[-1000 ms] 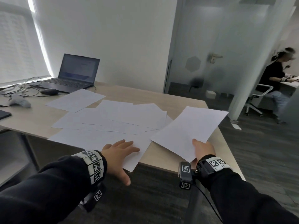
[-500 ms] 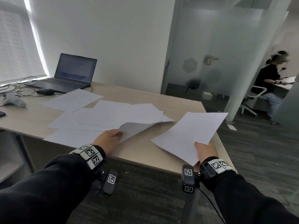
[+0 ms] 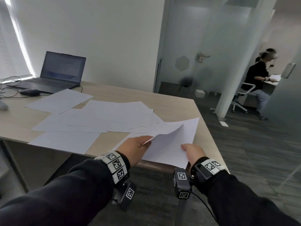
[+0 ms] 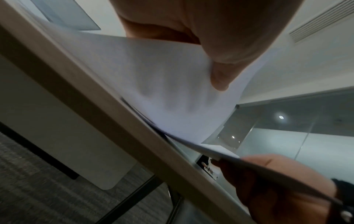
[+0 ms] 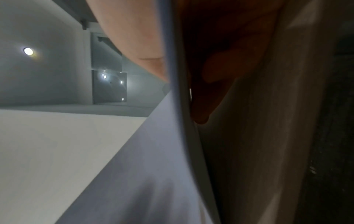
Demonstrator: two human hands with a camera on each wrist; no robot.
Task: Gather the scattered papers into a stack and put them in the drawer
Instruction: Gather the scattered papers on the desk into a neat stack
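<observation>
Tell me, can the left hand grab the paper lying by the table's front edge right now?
Probably not yet: the left hand already pinches a curling sheet. The front paper lies uncovered just beside it, so it would need to let go first.

We see a light wood desk (image 3: 175,101) whose near edge runs from the left towards its near right corner. At its far left corner stands an open dark laptop (image 3: 53,74), with a dark mouse (image 3: 30,92) just in front of it and thin cables (image 3: 9,85) trailing off the left edge. One white sheet (image 3: 60,101) lies alone near the laptop. In the middle we find a spread of overlapping white sheets (image 3: 101,118), fanned towards the right edge. Another single sheet (image 3: 66,141) lies flat along the near edge, its corner reaching just past that edge. Whether the sheets at the near right corner (image 3: 172,144) touch the desk, we cannot tell.
</observation>
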